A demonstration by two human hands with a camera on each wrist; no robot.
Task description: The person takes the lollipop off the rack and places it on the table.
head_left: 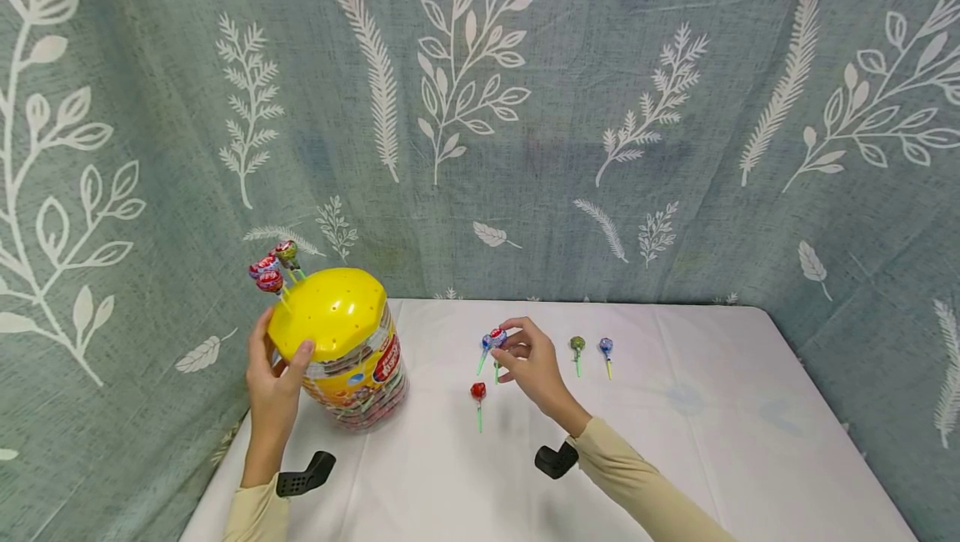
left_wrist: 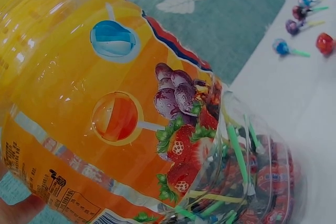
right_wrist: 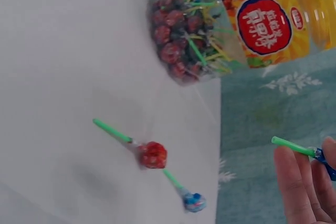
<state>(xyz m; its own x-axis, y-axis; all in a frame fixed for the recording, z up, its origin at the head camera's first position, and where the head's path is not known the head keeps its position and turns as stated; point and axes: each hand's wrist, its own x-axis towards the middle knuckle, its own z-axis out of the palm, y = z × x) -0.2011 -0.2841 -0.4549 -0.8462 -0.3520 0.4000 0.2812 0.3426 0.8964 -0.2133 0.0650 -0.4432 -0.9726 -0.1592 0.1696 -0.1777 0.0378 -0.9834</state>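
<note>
My left hand [head_left: 273,383] grips the yellow lid [head_left: 337,308] of a big clear candy jar [head_left: 356,388], thumb on its top edge. The jar leans, its base at the white table. Several wrapped lollipops [head_left: 269,281] stand by their sticks in the lid's left side. Over the table, right of the jar, my right hand [head_left: 532,363] pinches a lollipop [head_left: 498,338] with a green stick [right_wrist: 293,145]. Just left of it is a blue lollipop [head_left: 486,343], and nearer me lies a red lollipop [head_left: 478,392].
A green lollipop [head_left: 577,343] and a blue-wrapped lollipop [head_left: 606,347] lie right of my right hand. More lollipops [right_wrist: 173,38] fill the jar's lower part. A leaf-patterned curtain [head_left: 480,217] hangs behind the white table [head_left: 712,409].
</note>
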